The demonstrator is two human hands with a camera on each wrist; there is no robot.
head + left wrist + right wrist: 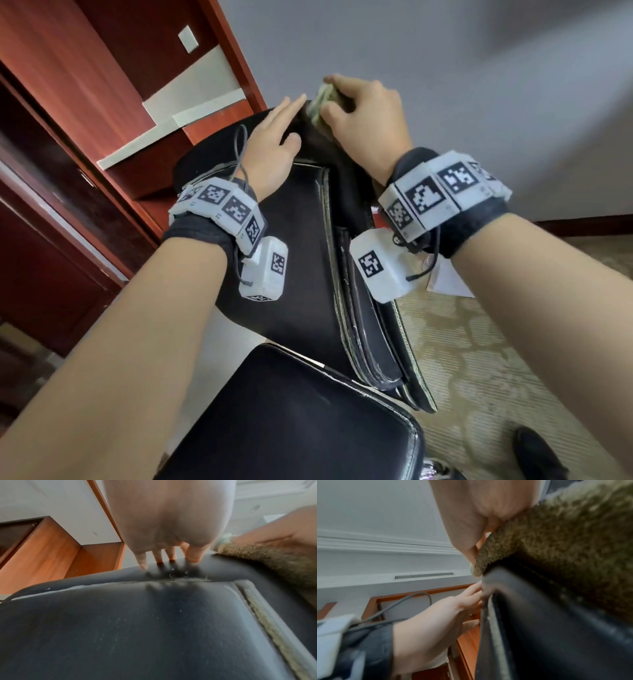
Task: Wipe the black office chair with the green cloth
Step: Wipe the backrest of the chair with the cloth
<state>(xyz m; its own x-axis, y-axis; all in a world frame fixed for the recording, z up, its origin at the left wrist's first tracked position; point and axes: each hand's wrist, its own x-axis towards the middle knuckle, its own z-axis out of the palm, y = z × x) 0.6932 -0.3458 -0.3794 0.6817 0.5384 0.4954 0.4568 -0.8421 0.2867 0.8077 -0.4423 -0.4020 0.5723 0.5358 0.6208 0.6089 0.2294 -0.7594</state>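
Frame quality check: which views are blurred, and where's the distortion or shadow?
Head view: wide-angle bending at the edges, mild blur on the right hand and cloth; the chair is fairly sharp. Left wrist view: the left hand is close and soft, its fingers shadowing the chair top. Right wrist view: strongest motion blur, smearing cloth and chair edge; daylight is even, with no harsh glare.

Bare forearms; each wrist wears a dark band (202,231) carrying white marker-printed blocks (435,192); thin grey cables (239,150).
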